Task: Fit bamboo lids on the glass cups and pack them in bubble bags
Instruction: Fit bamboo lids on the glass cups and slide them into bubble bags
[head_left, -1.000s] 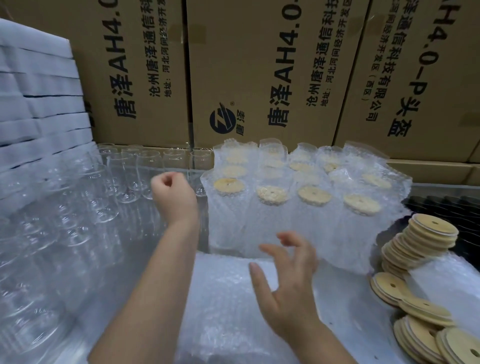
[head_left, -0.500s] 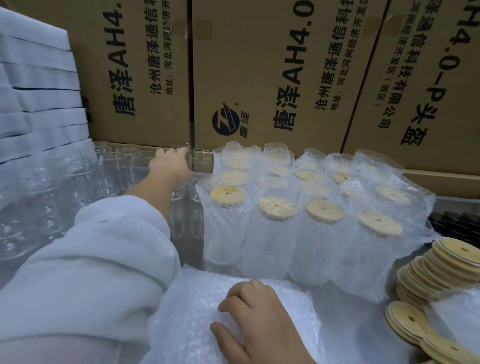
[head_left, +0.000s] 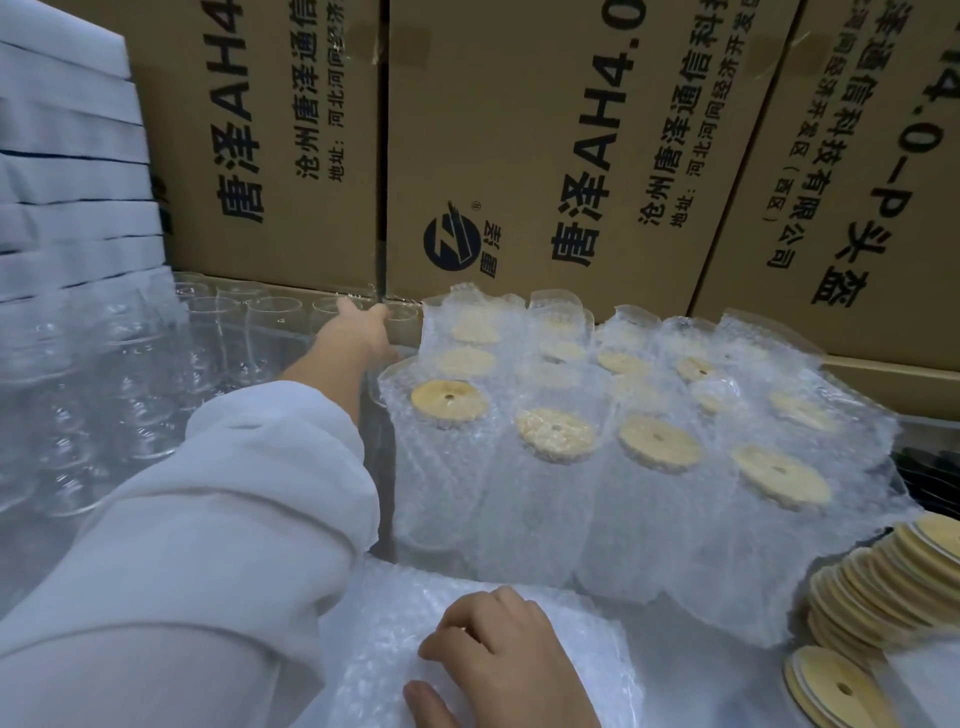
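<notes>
Bare glass cups (head_left: 260, 332) stand in rows at the back left. My left hand (head_left: 358, 335) reaches far out in a white sleeve, and its fingers close on the rim of a glass cup (head_left: 402, 319) next to the cardboard boxes. My right hand (head_left: 498, 660) lies near the bottom edge on a pile of flat bubble bags (head_left: 374, 623), fingers curled and thumb out, pinching the top bag. Packed cups with bamboo lids (head_left: 556, 434) stand in bubble bags in the middle. Loose bamboo lids (head_left: 893, 577) are stacked at the right.
Large printed cardboard boxes (head_left: 519, 156) wall off the back. A stack of white foam sheets (head_left: 67, 171) rises at the left. More lids (head_left: 836, 686) lie at the bottom right, and dark items (head_left: 930, 467) sit behind the packed cups.
My left hand has stretched from the near cups to the far row by the boxes. My right hand came down from mid-air onto the bubble bags and curled its fingers.
</notes>
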